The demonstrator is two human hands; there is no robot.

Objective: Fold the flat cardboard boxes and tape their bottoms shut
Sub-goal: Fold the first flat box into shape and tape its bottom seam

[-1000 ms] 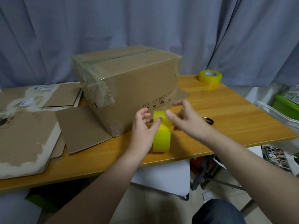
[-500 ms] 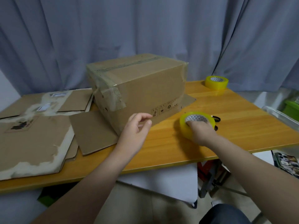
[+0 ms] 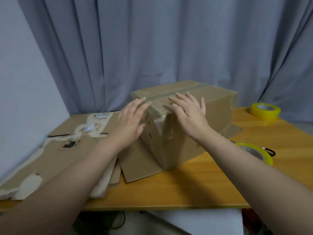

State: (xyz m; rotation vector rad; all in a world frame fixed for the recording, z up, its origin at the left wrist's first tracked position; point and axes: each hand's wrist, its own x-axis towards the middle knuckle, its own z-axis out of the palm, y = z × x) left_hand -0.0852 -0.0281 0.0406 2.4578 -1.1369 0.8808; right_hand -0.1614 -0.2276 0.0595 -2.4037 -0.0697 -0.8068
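From my head view, I have let go of the tape roll, which now lies flat on the table by my right forearm. Both hands have risen to the near corner of the folded box. My left hand and right hand are spread flat with fingers open, gripping nothing. I judge I'm pressing the tape strip down to seal the seam. The flat boxes wait at left.

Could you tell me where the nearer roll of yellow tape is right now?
The nearer tape roll lies flat on the table, right of the box, just behind the right forearm.
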